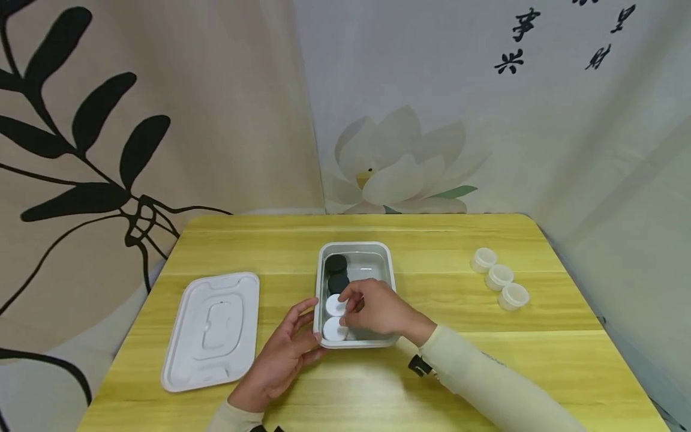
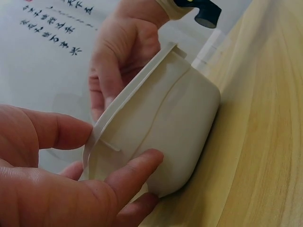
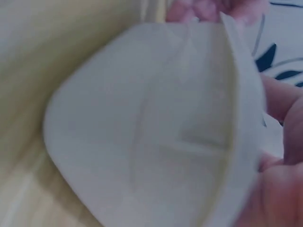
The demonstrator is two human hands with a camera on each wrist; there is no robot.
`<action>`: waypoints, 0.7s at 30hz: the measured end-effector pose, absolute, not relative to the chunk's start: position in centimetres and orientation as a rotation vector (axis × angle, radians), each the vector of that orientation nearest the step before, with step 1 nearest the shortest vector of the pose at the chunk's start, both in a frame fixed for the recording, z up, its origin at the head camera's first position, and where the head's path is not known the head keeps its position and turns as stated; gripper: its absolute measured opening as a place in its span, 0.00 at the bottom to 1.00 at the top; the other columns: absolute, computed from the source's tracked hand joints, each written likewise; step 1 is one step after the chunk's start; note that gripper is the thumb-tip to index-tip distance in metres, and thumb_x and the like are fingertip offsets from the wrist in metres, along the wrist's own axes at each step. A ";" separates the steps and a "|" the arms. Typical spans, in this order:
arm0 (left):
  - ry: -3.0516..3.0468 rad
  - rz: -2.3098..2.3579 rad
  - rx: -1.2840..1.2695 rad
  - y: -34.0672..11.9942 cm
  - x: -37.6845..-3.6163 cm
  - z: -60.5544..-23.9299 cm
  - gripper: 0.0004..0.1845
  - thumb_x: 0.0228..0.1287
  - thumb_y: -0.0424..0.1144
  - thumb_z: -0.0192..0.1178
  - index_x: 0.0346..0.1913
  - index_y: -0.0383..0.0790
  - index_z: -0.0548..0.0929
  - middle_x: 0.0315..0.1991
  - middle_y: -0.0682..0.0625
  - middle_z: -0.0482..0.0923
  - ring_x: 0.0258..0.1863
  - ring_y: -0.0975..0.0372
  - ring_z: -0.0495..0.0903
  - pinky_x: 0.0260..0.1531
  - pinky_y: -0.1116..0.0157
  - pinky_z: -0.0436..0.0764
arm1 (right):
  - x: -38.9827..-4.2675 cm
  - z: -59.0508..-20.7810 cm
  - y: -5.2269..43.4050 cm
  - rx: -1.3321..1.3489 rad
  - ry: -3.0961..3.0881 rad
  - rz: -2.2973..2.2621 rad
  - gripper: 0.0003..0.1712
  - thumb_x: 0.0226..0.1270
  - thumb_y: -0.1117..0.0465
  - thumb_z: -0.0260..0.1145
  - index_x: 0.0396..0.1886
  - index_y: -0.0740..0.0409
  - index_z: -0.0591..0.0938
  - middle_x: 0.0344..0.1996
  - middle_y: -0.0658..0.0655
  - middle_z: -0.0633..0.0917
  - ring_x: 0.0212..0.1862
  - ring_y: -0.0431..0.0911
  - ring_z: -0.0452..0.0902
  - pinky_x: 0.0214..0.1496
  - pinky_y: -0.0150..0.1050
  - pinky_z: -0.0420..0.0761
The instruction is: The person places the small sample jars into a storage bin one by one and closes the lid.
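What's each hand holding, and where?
Left hand grips the white container at its near-left corner. Right hand pinches a white cap by its edge inside it.

- You see a flat white plastic lid (image 1: pixel 212 330) with rounded corners lying on the left of the yellow wooden surface (image 1: pixel 453 372), well apart from the three small jars.
- You see three small translucent white plastic jars (image 1: pixel 499 277) without caps, standing in a slanted row near the right edge, close beside one another.
- Behind the surface hangs a beige cloth backdrop with black leaf prints (image 1: pixel 108 132).
- Beside it you see a pale backdrop with a white lotus flower and black characters (image 1: pixel 399 165).
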State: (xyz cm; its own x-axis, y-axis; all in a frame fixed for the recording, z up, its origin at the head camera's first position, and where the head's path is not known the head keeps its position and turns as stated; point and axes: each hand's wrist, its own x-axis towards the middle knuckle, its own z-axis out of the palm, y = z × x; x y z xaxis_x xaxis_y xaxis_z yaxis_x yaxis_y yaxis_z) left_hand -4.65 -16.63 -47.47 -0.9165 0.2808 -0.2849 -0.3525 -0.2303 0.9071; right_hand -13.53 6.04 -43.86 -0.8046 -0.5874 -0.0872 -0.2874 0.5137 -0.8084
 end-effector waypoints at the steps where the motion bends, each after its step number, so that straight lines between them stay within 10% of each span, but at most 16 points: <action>1: 1.638 2.188 -0.088 -16.6 -4.6 -47.5 0.39 0.75 0.25 0.54 0.83 0.48 0.54 0.81 0.36 0.52 0.64 0.54 0.77 0.62 0.52 0.82 | -13.6 -43.6 6.3 -0.715 2.392 -1.214 0.20 0.58 0.60 0.82 0.48 0.60 0.87 0.33 0.49 0.88 0.36 0.39 0.85 0.42 0.34 0.84; 21: 1.666 2.195 -0.105 -16.3 -4.5 -47.5 0.39 0.74 0.26 0.56 0.82 0.47 0.56 0.80 0.35 0.54 0.63 0.53 0.78 0.59 0.54 0.83 | -14.2 -39.3 16.3 -0.340 2.180 -1.741 0.23 0.72 0.61 0.73 0.61 0.67 0.82 0.53 0.59 0.88 0.52 0.45 0.87 0.57 0.36 0.86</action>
State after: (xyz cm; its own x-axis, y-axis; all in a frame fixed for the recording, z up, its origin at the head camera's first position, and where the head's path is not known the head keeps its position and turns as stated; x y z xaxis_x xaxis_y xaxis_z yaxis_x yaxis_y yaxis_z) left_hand -4.55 -16.31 -47.49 -0.9242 0.2543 -0.2848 -0.3427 -0.2237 0.9124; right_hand -14.18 16.26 -39.26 -0.9172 -0.3839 -0.1067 0.0191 0.2252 -0.9741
